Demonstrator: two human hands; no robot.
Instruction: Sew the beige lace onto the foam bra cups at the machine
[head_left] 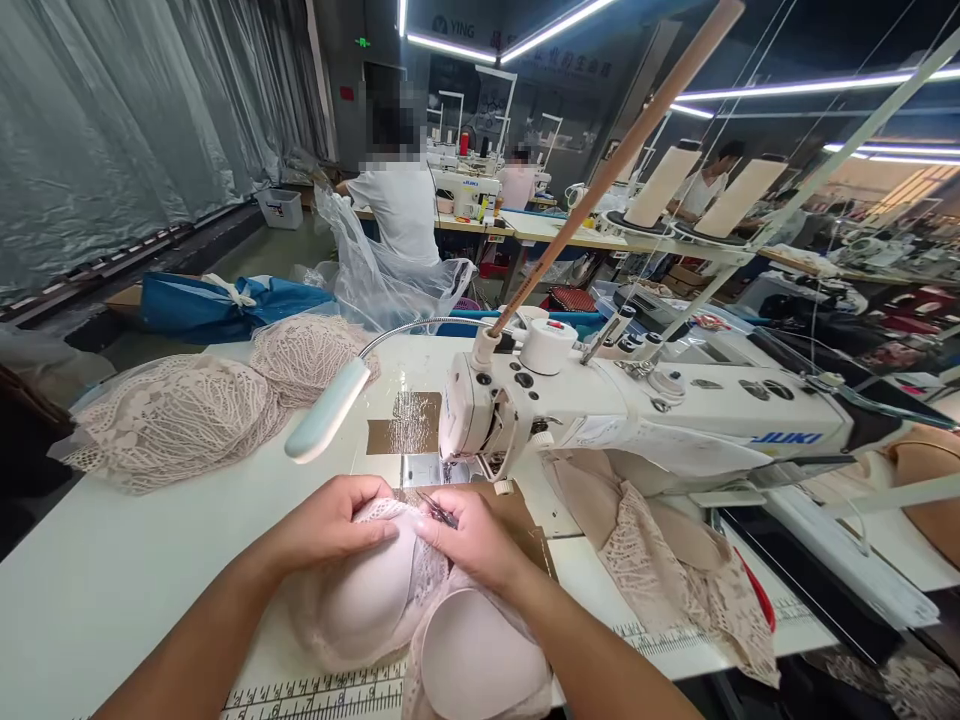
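Note:
A pale pink lace bra (420,610) with two moulded cups lies on the white sewing table (135,560) in front of me. My left hand (330,520) presses on the top of the left cup, fingers curled over the lace edge. My right hand (472,535) grips the lace between the cups and holds small thread snips (439,512), whose tips point left. Both hands sit just in front of the needle area of the white sewing machine (622,410).
A stack of lace bras (195,410) lies at the left of the table, a beige lace pile (667,560) under the machine arm at right. A gooseneck lamp (330,410) hangs over the table. A person in white (401,205) sits ahead at other machines.

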